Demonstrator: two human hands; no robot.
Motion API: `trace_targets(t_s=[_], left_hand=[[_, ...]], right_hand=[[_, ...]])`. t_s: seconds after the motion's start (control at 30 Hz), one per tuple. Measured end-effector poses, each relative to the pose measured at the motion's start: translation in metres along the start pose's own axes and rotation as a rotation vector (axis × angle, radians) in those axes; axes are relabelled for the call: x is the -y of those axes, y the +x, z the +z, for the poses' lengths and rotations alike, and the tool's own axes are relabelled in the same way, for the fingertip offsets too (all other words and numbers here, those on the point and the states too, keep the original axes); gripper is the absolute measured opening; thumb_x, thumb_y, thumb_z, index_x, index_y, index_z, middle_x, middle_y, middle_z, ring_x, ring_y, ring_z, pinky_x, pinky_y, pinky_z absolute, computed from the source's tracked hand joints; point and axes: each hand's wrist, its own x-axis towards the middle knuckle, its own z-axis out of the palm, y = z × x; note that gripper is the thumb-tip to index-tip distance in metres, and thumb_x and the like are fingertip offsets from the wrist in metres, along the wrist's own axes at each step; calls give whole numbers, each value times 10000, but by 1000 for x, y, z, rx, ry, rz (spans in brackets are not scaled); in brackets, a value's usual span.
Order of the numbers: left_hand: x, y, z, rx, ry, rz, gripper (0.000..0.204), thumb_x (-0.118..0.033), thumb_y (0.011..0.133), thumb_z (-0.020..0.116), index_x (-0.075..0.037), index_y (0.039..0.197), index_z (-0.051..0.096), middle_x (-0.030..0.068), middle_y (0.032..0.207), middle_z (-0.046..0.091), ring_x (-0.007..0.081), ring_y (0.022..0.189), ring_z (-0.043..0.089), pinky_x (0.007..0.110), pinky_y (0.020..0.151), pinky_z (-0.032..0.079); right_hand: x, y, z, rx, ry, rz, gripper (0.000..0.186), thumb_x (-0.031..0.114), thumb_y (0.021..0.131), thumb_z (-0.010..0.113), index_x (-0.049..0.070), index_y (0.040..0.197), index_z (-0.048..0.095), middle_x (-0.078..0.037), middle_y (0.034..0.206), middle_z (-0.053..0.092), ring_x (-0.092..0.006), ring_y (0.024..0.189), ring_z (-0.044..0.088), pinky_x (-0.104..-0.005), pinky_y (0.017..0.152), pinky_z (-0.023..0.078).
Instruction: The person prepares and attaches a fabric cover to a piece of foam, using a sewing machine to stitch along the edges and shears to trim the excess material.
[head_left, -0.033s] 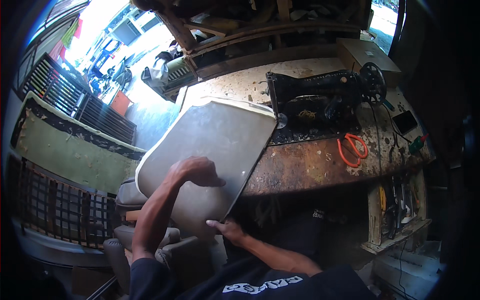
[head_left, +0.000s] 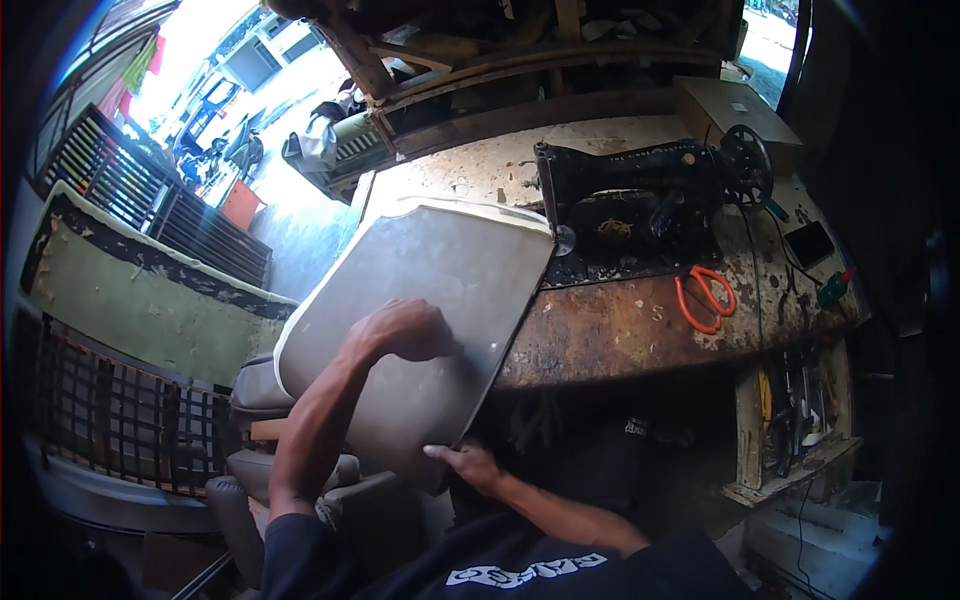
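Observation:
A large grey sheet of leather-like upholstery material (head_left: pixel 430 255), pale along its far and left edges, lies partly on the worktable and slopes down toward me. Above its middle, my left hand (head_left: pixel 408 328) is closed, knuckles up. Its fingers curl under, so whatever they may hold is hidden. At the near right edge of the sheet, my right hand (head_left: pixel 472 466) grips the border, thumb on top and the other fingers mostly out of sight. The sheet's far right corner reaches the needle end of a black sewing machine (head_left: pixel 640 185).
Orange-handled scissors (head_left: pixel 708 300) lie before the machine on the worn worktable (head_left: pixel 600 335). A cardboard box (head_left: pixel 735 105) stands behind it, and a dark phone-like slab (head_left: pixel 808 243) lies to the right. Tools hang in a wooden rack (head_left: pixel 748 430) below. Grey padded pieces (head_left: pixel 365 510) sit near my left arm.
My left hand has moved slightly away from me and to the right over the grey sheet. My right hand has shifted a little to the right along with the sheet's near edge.

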Motion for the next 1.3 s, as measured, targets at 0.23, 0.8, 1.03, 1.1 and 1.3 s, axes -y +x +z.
trace_targets(t_s=[0.23, 0.8, 1.03, 1.1, 1.3], left_hand=[[-53, 105, 21, -708, -83, 350, 535, -384, 1039, 590, -100, 1489, 539, 166, 1558, 503, 375, 1441, 461, 491, 1167, 409], [-77, 124, 46, -698, -118, 203, 672, -508, 1059, 420, -158, 1630, 361, 87, 1715, 292, 329, 1605, 179, 597, 1291, 82], [-65, 122, 53, -673, -114, 162, 680, -507, 1055, 431, -162, 1636, 352, 82, 1718, 284, 331, 1604, 182, 592, 1293, 83], [-58, 115, 55, -680, -104, 152, 677, -492, 1053, 453, -162, 1636, 351, 87, 1714, 293, 337, 1601, 191, 596, 1290, 91], [-75, 135, 41, -722, -97, 245, 664, -472, 1053, 481, -159, 1628, 365, 98, 1706, 309, 350, 1595, 205, 605, 1284, 100]], right_hand=[[51, -144, -65, -106, -200, 314, 377, 273, 987, 702, -15, 1229, 729, -108, 1124, 767, -145, 1027, 694, -279, 941, 520], [291, 182, -318, -409, 241, -313, 321, 340, 1022, 662, 66, 1192, 654, -36, 925, 667, -147, 704, 632, -340, 531, 499], [236, 166, -271, -826, -1144, -377, 445, 298, 937, 729, 21, 1277, 653, -141, 952, 732, -266, 806, 708, -401, 705, 554], [231, 78, -200, -697, -881, -354, 374, 262, 974, 705, 3, 1241, 666, -129, 858, 719, -264, 812, 715, -392, 748, 558], [197, -91, -135, -309, -1553, -443, 551, 36, 843, 648, 172, 1376, 669, -100, 1438, 606, -284, 1370, 534, -501, 1176, 370]])
